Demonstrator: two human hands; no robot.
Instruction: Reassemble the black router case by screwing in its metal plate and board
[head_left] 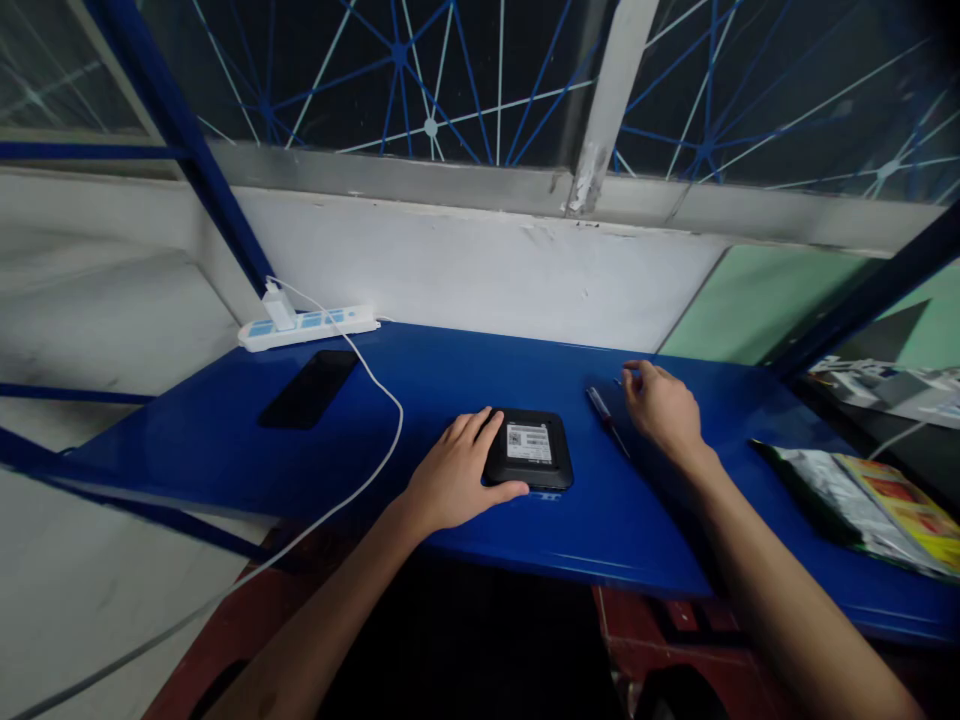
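A flat black square device (531, 478) with rounded corners lies on the blue table, a white printed label with a square code facing up. My left hand (457, 470) grips it from the left, fingertips over its left and far edge and thumb along the near edge. To its right is a slim pen-like tool (606, 415), clear at the far end and dark towards me. Just right of that tool, my right hand (664, 405) is closed with fingertips pinched above the table. A tiny tip pokes out by those fingers, too small to name.
A black phone (309, 390) lies at the left. Behind it stands a white power strip (311, 325) with a plugged-in charger, its white cable (400, 410) crossing the blue table (480, 365). A silver and yellow packet (877, 500) is at the right. Blue frame posts (195, 160) flank the table.
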